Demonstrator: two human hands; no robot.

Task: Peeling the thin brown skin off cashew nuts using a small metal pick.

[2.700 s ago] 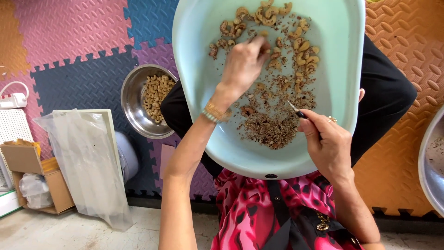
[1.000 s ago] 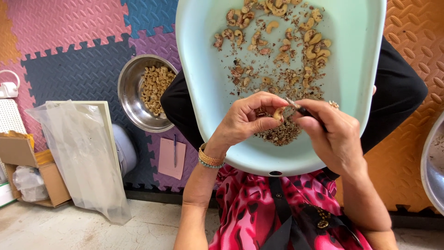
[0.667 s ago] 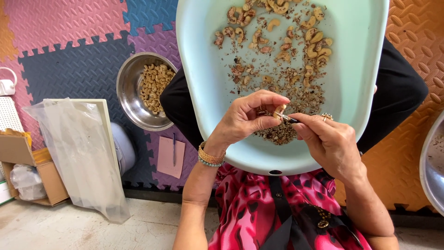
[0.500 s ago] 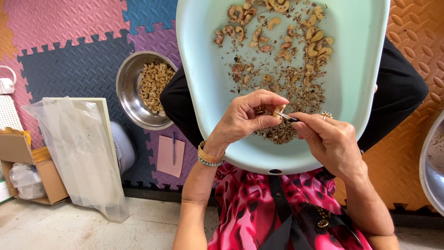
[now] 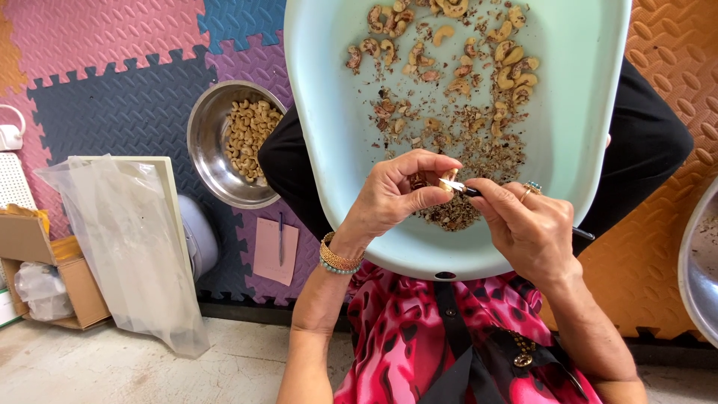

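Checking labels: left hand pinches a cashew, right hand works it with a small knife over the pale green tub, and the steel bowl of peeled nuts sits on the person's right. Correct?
One thing is off. The steel bowl of peeled nuts sits on the person's left, on the foam mats, as the head view shows. The rest holds: left hand pinches the cashew, right hand holds the small knife over the pale green tub.

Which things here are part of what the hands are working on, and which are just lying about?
In use:
left hand pinching a cashew
right hand with small knife
pale green tub of nuts and skins
steel bowl of peeled nuts

Lying about:
plastic bag
cardboard box
pink notepad
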